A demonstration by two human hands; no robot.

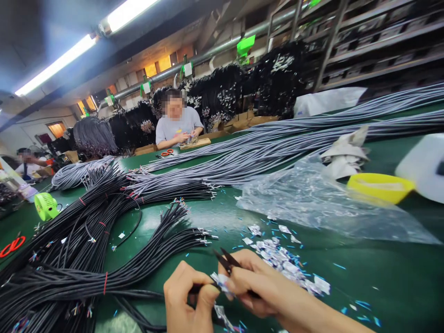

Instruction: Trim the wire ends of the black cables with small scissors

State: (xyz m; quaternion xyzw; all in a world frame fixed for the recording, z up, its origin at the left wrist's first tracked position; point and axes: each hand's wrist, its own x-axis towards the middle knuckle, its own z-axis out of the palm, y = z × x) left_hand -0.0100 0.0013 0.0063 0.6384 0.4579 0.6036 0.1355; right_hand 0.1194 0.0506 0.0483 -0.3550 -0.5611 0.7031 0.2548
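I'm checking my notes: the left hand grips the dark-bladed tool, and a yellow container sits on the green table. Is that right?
Not quite: the head view shows the right hand gripping the dark-bladed tool. The yellow container does sit on the green table.

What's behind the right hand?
Beyond the right hand: a pile of silvery scraps and loose blue bits on the green tabletop. The tabletop directly beneath the hand is covered; can't tell if more scraps lie there.
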